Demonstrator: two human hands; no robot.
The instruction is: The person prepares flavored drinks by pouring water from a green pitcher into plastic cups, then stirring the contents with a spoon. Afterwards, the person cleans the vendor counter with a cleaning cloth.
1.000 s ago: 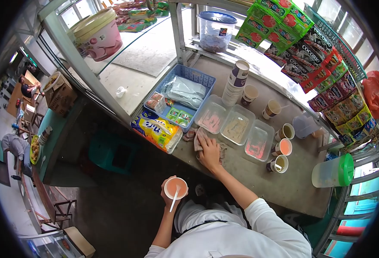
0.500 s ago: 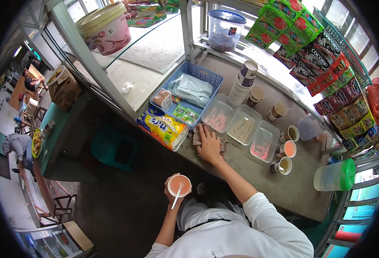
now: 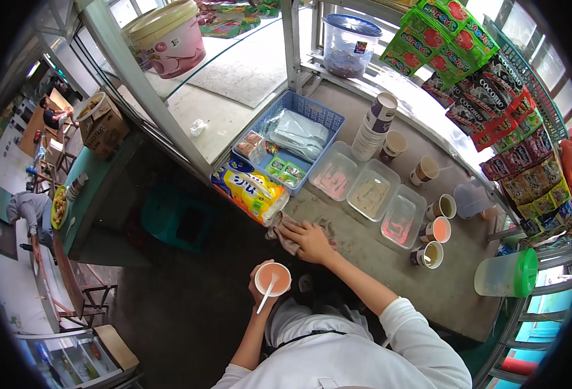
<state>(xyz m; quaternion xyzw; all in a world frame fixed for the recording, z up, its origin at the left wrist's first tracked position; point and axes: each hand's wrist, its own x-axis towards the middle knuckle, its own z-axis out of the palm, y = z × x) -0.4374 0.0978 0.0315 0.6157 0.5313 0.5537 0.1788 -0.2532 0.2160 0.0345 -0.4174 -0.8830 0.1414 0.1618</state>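
My left hand (image 3: 258, 283) is closed around a paper cup (image 3: 282, 268) of pinkish-orange liquid, held off the counter's front edge. A white plastic spoon (image 3: 268, 293) leans in the cup. At the counter edge my right hand (image 3: 310, 242) presses a crumpled, brownish cleaning cloth (image 3: 284, 240), holding it under its fingers. Close by lies a yellow and blue tissue pack (image 3: 250, 191). Beyond the cloth are clear plastic tubs, among them a tub (image 3: 403, 217) with pink residue and another (image 3: 368, 190) with pale residue.
A blue basket (image 3: 339, 122) holds wrapped items. Stacked paper cups (image 3: 370, 133) stand behind the tubs, with several filled cups to the right. A green-lidded jug (image 3: 501, 272) sits at the right end. Drink sachets (image 3: 493, 91) hang above. A person (image 3: 30, 211) is bent over at far left.
My right hand has slid the cloth toward the counter's front edge, near the tissue pack's lower end. My left hand still holds the cup, almost unmoved. The view has shifted slightly.
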